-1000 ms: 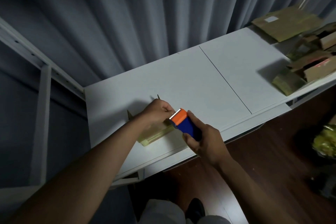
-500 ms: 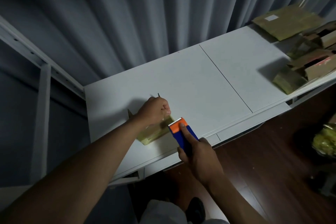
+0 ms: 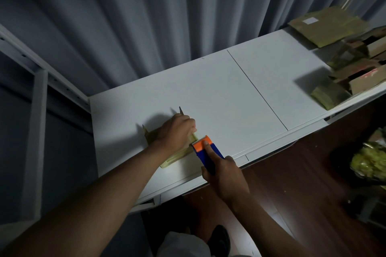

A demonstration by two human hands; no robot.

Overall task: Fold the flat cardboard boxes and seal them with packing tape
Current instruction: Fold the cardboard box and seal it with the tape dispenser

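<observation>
A small cardboard box (image 3: 176, 155) lies near the front left of the white table (image 3: 219, 94), partly hidden under my left hand (image 3: 177, 129), which lies on top of it with fingers curled. My right hand (image 3: 221, 171) grips a blue and orange tape dispenser (image 3: 205, 149), index finger stretched along its top. The dispenser's toothed orange end touches the box's right edge, just below my left hand's fingers.
Flat cardboard sheets (image 3: 328, 25) and several folded boxes (image 3: 359, 73) are piled at the table's right end. A grey curtain hangs behind the table. A white shelf frame (image 3: 39, 110) stands at the left. Dark wooden floor lies below, with a yellowish bag (image 3: 369, 160) at right.
My right hand has drawn the dispenser down and toward the table's front edge, from over the box to its right edge. My left hand has stayed on the box.
</observation>
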